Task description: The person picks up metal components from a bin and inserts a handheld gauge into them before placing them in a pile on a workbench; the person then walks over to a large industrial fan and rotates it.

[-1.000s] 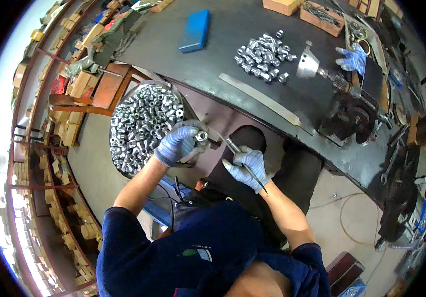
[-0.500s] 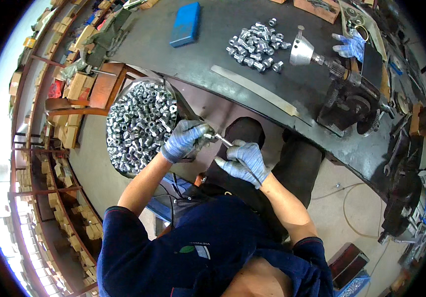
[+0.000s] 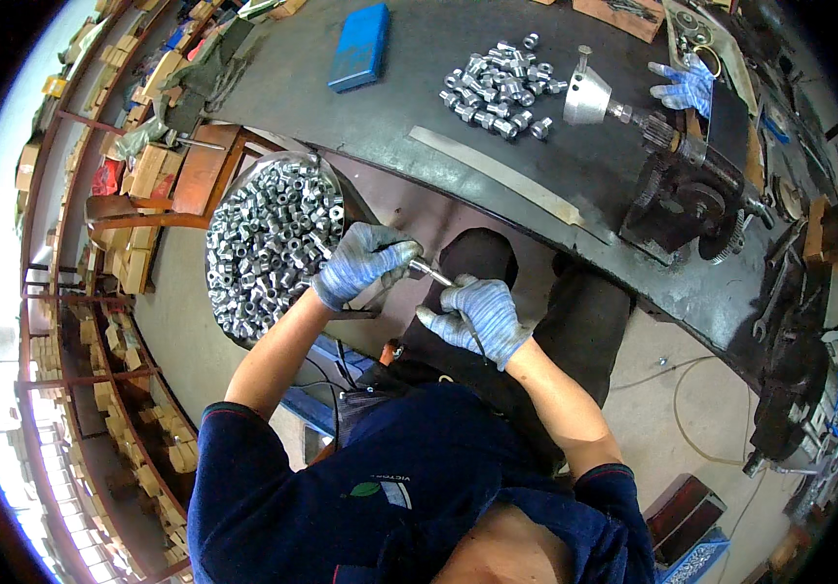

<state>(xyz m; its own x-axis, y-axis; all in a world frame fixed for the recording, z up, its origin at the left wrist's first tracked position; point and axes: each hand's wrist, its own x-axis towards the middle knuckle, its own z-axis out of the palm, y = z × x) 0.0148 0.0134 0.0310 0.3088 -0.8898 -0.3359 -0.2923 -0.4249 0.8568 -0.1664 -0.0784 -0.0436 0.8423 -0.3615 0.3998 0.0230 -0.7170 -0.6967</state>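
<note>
Both my hands wear blue-grey knitted gloves and meet above my lap. My left hand (image 3: 365, 263) is closed, pinching a small metal fitting mostly covered by its fingers. My right hand (image 3: 485, 316) is closed around a slim metal rod-shaped tool (image 3: 435, 274); its tip meets the fitting, and a thin dark end runs back past the palm. I cannot tell whether the tip sits inside the fitting. Just left of my left hand, a container with a metal rim (image 3: 346, 190) is heaped with similar shiny fittings (image 3: 273, 248).
On the dark workbench (image 3: 292, 97) lie a pile of fittings (image 3: 497, 90), a flat metal strip (image 3: 497, 176), a blue case (image 3: 358, 47) and a spare glove (image 3: 684, 86). A geared machine (image 3: 696, 200) stands at the right. A wooden chair (image 3: 214, 180) and shelves flank the left.
My left fingers have shifted slightly right over the fitting, covering more of it. My right hand keeps its grip on the rod-shaped tool. The whole view has shifted slightly.
</note>
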